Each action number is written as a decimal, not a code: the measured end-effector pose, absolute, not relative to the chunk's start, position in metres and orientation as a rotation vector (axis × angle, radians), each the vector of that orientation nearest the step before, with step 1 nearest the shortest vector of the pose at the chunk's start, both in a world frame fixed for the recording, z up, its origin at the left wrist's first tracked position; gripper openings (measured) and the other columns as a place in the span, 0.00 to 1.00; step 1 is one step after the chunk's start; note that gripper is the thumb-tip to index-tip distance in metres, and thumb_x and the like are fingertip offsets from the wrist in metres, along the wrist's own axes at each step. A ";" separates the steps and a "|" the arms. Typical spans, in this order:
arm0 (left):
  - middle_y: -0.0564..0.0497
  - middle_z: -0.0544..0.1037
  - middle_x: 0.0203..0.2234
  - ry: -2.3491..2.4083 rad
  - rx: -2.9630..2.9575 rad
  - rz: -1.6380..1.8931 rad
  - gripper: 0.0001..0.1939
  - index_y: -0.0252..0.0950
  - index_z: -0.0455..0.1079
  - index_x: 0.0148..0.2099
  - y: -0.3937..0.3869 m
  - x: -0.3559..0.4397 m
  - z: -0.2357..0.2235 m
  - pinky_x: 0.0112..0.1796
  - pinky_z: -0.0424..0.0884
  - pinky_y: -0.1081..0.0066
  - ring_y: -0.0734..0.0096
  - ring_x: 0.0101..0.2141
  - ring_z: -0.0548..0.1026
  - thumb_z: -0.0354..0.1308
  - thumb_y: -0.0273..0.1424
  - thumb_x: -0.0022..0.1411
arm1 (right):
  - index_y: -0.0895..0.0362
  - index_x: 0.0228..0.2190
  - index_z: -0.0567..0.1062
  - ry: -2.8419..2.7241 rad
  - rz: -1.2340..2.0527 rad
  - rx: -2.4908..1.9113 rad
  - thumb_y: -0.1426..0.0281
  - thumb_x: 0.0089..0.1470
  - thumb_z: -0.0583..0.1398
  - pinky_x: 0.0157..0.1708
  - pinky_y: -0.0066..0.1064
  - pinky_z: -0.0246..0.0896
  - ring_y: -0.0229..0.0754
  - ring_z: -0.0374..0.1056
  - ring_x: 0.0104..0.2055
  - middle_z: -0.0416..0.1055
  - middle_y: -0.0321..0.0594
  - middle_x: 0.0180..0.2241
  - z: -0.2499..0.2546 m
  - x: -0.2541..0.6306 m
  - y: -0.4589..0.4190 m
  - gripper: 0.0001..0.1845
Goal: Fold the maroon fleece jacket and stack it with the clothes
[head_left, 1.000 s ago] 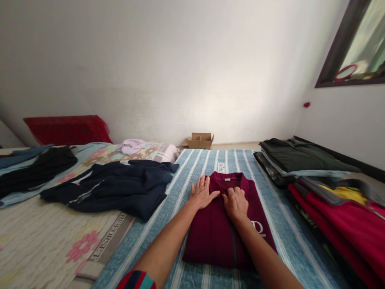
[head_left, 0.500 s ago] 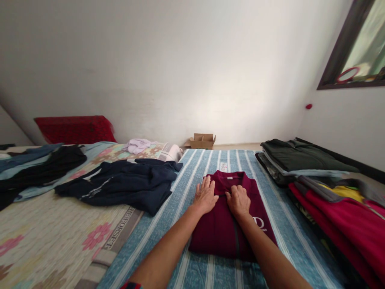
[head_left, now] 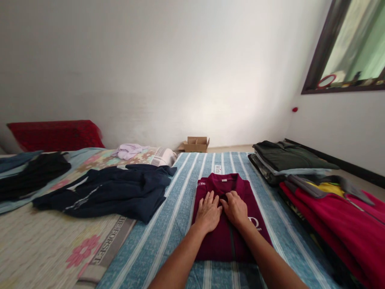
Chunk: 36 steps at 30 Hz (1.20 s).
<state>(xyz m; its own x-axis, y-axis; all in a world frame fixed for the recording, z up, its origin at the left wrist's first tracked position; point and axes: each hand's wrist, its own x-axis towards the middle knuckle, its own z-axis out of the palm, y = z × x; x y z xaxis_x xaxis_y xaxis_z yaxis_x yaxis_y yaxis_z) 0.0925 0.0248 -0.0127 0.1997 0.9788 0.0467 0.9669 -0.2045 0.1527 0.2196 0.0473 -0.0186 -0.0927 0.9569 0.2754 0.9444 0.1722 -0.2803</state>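
Note:
A folded maroon polo shirt point(head_left: 224, 237) with a white logo lies collar-up on the blue striped sheet point(head_left: 168, 237). My left hand point(head_left: 209, 212) rests flat on the shirt's chest, fingers stretched out and together. My right hand point(head_left: 236, 208) sits beside it on the placket, fingers curled down and pressed into the fabric just under the collar. Both forearms reach in from the bottom edge.
A dark navy garment point(head_left: 117, 190) lies spread to the left, with black and blue clothes point(head_left: 28, 174) further left. Folded dark green clothes point(head_left: 288, 158) and red and yellow ones point(head_left: 337, 212) are stacked on the right. A red pillow point(head_left: 55, 134), a lilac cloth point(head_left: 129, 150) and a cardboard box point(head_left: 195, 143) lie at the back.
Both hands have slid down the shirt from the collar toward me, and the left hand has moved in from the shirt's left edge to its middle. The view has shifted slightly.

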 end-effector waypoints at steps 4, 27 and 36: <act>0.43 0.50 0.64 1.943 2.412 0.260 0.26 0.36 0.54 0.63 0.027 0.092 -0.019 0.58 0.48 0.55 0.59 0.63 0.47 0.40 0.38 0.67 | 0.56 0.44 0.71 -2.029 0.103 -1.690 0.66 0.58 0.53 0.47 0.29 0.59 0.42 0.65 0.51 0.66 0.44 0.51 -0.030 0.236 0.039 0.14; 0.44 0.50 0.64 1.929 2.425 0.262 0.25 0.41 0.52 0.64 0.029 0.094 -0.021 0.58 0.47 0.54 0.59 0.63 0.46 0.40 0.39 0.67 | 0.56 0.47 0.71 -2.108 0.184 -1.597 0.68 0.60 0.48 0.56 0.39 0.50 0.44 0.56 0.59 0.64 0.45 0.55 -0.041 0.256 0.039 0.18; 0.43 0.49 0.64 1.900 2.426 0.259 0.26 0.39 0.51 0.64 0.032 0.097 -0.022 0.58 0.46 0.55 0.58 0.63 0.45 0.39 0.40 0.67 | 0.56 0.48 0.70 -2.107 0.225 -1.574 0.67 0.60 0.49 0.56 0.40 0.49 0.44 0.55 0.60 0.62 0.45 0.56 -0.040 0.263 0.039 0.18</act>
